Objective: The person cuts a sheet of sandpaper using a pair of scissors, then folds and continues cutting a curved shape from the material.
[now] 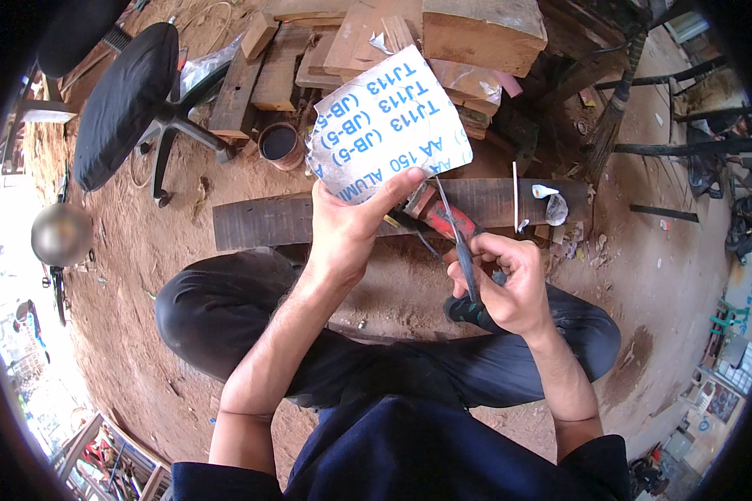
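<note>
My left hand (357, 219) grips the lower edge of a sheet of abrasive paper (388, 125), its printed pale back facing up, thumb on top. Scissors (460, 244) with dark handles are in my right hand (507, 282); their blades point up to the sheet's lower edge near my left thumb. How far the blades stand apart is hard to tell. Below the sheet, partly hidden, a red power tool (445, 219) lies by a dark wooden plank (257, 219). A white stick (515, 197) and a small white tube with a coloured tip (544, 191) rest on the plank's right part.
Stacked wooden blocks (485, 31) stand beyond the sheet. A can of dark liquid (281, 145) is left of it. An office chair (131, 106) stands at the upper left, a twig broom (611, 125) at the upper right. My crossed legs flank the dirt floor (382, 294).
</note>
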`<state>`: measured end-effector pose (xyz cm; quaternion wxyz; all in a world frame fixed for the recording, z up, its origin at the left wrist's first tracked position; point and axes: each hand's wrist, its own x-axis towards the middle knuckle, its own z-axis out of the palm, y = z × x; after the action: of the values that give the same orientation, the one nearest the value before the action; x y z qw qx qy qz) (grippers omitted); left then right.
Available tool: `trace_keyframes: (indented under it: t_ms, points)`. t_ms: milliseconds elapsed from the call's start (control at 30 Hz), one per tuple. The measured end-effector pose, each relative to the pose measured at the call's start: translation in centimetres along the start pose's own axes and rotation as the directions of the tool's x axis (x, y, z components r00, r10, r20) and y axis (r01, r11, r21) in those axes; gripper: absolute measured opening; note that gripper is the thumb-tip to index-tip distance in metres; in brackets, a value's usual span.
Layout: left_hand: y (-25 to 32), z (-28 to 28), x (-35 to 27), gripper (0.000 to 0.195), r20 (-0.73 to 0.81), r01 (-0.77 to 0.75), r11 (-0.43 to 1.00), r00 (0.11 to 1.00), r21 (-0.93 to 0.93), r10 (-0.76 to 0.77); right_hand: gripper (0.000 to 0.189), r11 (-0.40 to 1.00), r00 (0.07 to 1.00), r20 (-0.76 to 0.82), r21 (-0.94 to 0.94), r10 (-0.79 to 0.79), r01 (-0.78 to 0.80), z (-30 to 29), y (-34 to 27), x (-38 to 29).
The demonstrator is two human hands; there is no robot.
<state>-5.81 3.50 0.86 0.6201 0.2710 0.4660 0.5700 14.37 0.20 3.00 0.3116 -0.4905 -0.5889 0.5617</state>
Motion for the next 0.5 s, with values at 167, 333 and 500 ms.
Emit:
trace_keyframes:
  t_ms: [167,333,500]
  points:
    - [0.23,-0.04,0.04,0.036,0.022,0.013,1.000,1.000,-0.029,-0.012,0.016,0.997,0.998,0.059,-0.071,-0.028,0.032,-0.53,-0.07,0.06]
    - [0.45,-0.20,0.13,0.038,0.033,0.034,0.999,0.999,0.009,-0.034,0.018,0.997,0.995,0.098,-0.080,-0.009,0.017,-0.58,-0.21,0.07]
    - [0.78,-0.20,0.17,0.039,0.052,0.022,0.999,0.998,0.035,-0.023,0.013,0.999,1.000,0.026,0.030,0.011,-0.012,-0.18,0.07,-0.22]
